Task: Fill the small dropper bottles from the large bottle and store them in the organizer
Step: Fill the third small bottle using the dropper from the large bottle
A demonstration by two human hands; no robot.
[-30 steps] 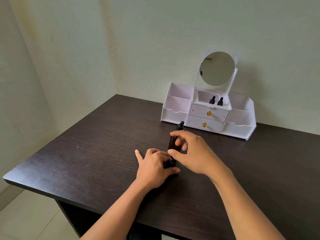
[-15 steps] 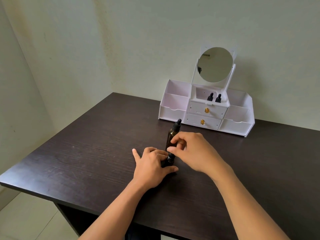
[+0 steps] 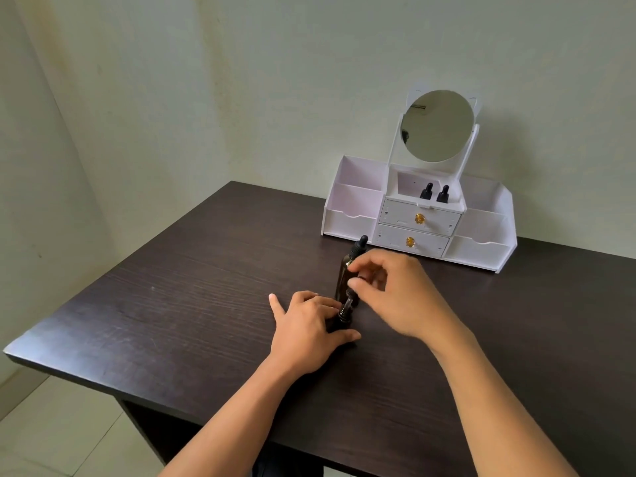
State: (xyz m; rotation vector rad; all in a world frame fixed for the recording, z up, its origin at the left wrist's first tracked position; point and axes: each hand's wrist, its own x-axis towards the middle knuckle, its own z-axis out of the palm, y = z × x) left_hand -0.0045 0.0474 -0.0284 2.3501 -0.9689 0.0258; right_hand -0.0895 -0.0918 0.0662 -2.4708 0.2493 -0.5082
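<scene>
The left hand (image 3: 306, 321) is gripping a small dropper bottle (image 3: 343, 316) on the table (image 3: 172, 304); the right hand (image 3: 399, 297) is pinching its dropper (image 3: 348, 302), just in front of the large amber bottle (image 3: 344, 273)

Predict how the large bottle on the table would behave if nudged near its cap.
The large bottle stands tall and narrow, so it would probably tip rather than slide. Its round body would likely roll on the flat table. It looks like dark glass, so possibly fragile and slippery.

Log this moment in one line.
left hand: grips small bottle; right hand: pinches its dropper; large bottle: upright behind; organizer: two bottles inside
</scene>
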